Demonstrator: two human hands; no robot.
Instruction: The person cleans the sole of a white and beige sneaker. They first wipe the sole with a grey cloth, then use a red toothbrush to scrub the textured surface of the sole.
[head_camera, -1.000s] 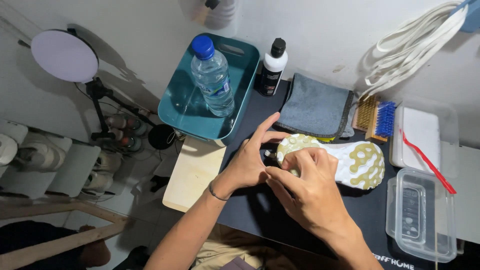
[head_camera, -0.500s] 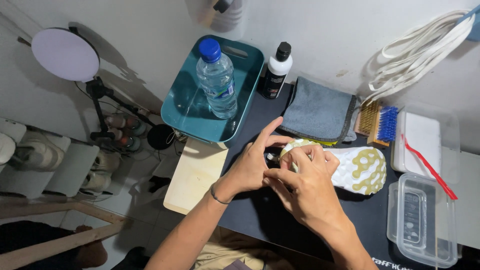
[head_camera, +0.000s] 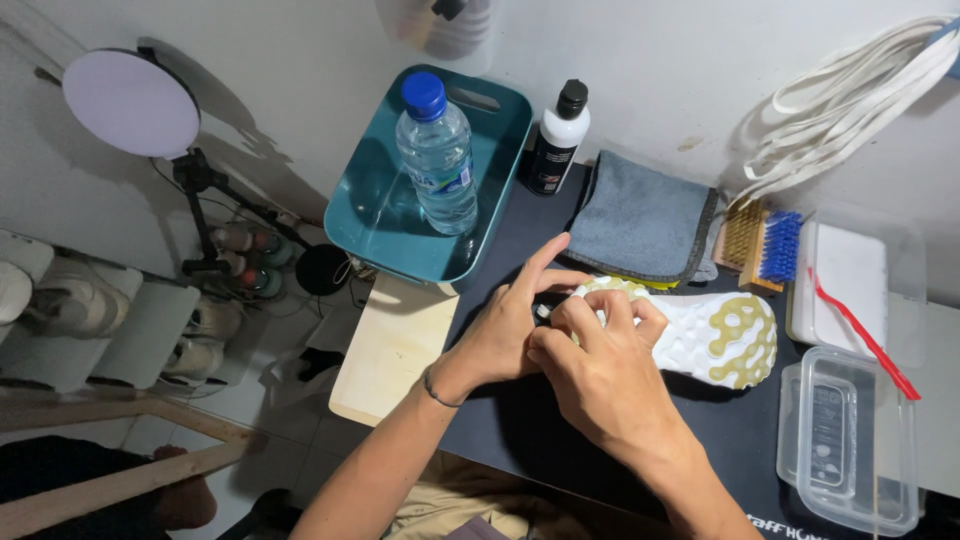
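Bottle (head_camera: 438, 150) upright in teal tub (head_camera: 372, 215)

Shoe (head_camera: 715, 340) toe (sole up) hidden behind both hands.

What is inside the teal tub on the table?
A clear water bottle with a blue cap stands upright inside the teal tub. Nothing else shows on the tub's floor, though the spot under the bottle is covered.

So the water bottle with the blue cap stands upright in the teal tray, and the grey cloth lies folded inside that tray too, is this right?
Not quite. The head view shows the water bottle upright in the teal tray, but the grey cloth lies folded outside the tray, on the dark table mat, just behind the shoe that both hands are on.
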